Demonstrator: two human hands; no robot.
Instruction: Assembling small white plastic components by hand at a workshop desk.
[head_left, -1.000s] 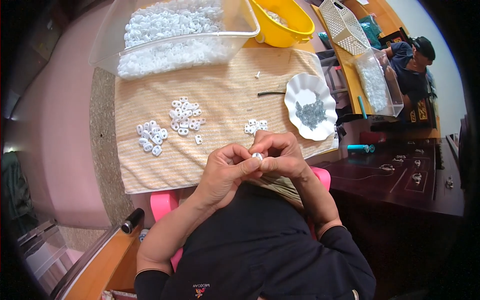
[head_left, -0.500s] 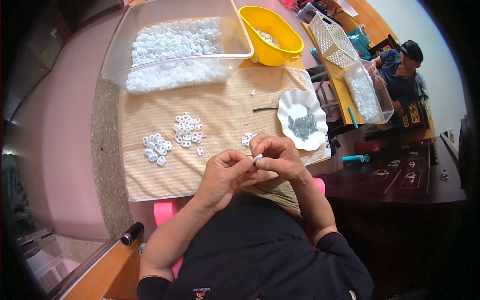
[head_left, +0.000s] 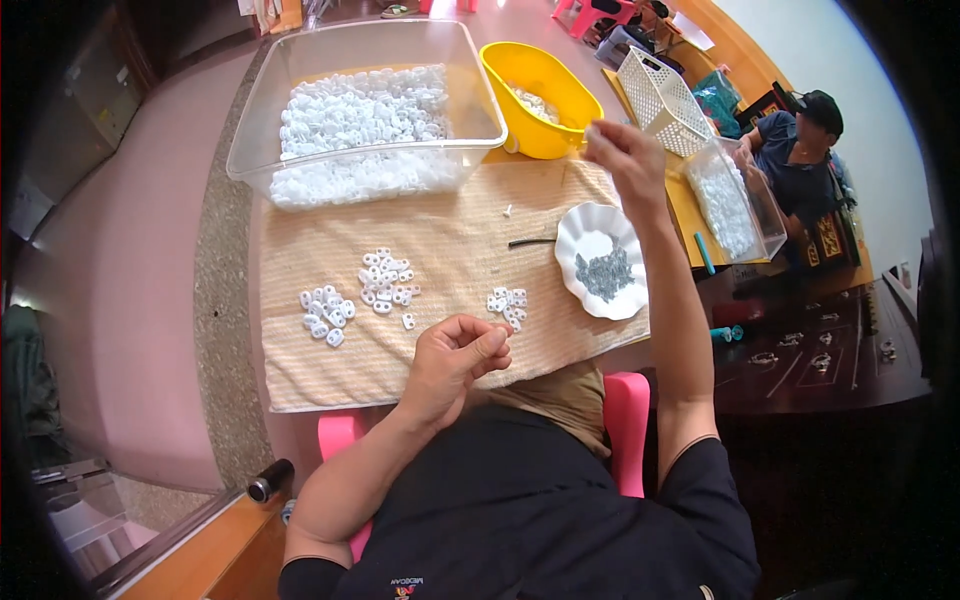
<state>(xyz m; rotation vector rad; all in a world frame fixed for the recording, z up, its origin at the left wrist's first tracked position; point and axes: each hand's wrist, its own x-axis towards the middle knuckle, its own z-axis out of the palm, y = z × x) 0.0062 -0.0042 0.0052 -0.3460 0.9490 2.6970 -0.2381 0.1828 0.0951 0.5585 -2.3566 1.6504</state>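
Note:
My left hand [head_left: 455,365] hovers over the front edge of the towel, its fingers curled and the thumb pressed to the index finger. Whatever sits in that pinch, if anything, is hidden. Stretched forward, my right hand [head_left: 628,165] is beside the right rim of the yellow tub [head_left: 540,65], its fingers pinched on a small white plastic piece, partly blurred. White two-holed plastic pieces lie on the towel in a left pile [head_left: 326,312], a middle pile [head_left: 385,280] and a smaller right group [head_left: 508,303]. A scalloped white dish [head_left: 580,225] holds small grey parts [head_left: 605,273].
A large clear bin [head_left: 365,150] full of white pieces stands at the back of the towel-covered table [head_left: 450,230]. A black thin rod [head_left: 530,242] lies by the dish. To the right, a co-worker [head_left: 790,150] sits by another clear bin [head_left: 725,205] and a white basket [head_left: 660,100].
My hands have parted. The right one moved forward from the pinch in front of me to the yellow tub, carrying a white piece; the left stayed nearly in place.

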